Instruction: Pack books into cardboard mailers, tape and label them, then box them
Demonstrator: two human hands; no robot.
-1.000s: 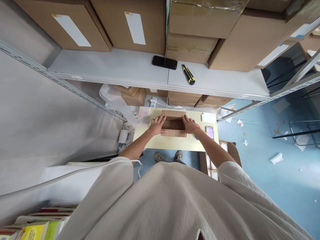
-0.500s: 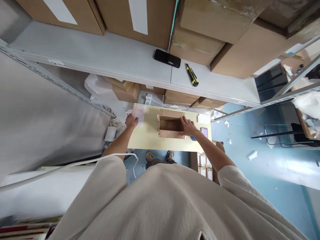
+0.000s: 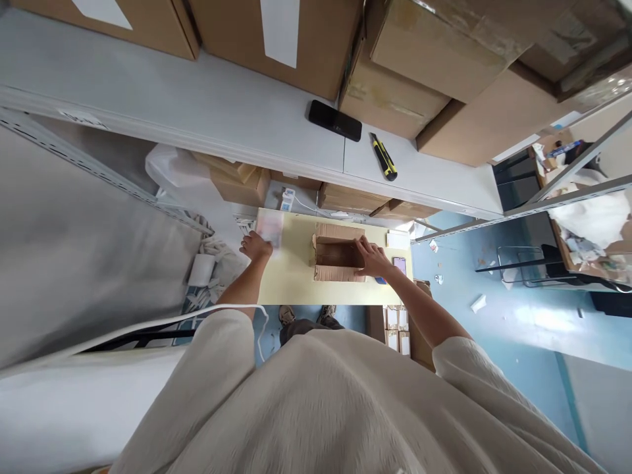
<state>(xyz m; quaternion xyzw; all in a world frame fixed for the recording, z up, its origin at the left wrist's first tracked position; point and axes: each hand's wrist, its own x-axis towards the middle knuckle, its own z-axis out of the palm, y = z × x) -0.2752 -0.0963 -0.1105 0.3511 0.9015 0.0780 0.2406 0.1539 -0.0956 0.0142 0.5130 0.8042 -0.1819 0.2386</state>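
Observation:
An open cardboard box (image 3: 338, 251) lies on the pale yellow tabletop, its long flaps folded outward at the front and back. My right hand (image 3: 372, 257) grips the right end of this box, fingers over the wall. Part of that end is hidden beneath it. At the table's left edge is my left hand (image 3: 256, 246), fingers apart and pointing left, with nothing visible in them. Beside it lies a translucent, pinkish plastic sheet or bag (image 3: 270, 227); whether the hand touches it I cannot tell.
Right of the box lie a phone (image 3: 399, 265) and a white paper or card (image 3: 397, 239). A shelf (image 3: 222, 125) overhangs the table's back, carrying large cartons, a black device (image 3: 334, 121) and a yellow-black utility knife (image 3: 384, 157). Crumpled white material (image 3: 214, 250) sits left of the table.
My view has shifted slightly. The left hand's fingers have spread and reach further over the table's left edge. My right hand stays on the box's right end.

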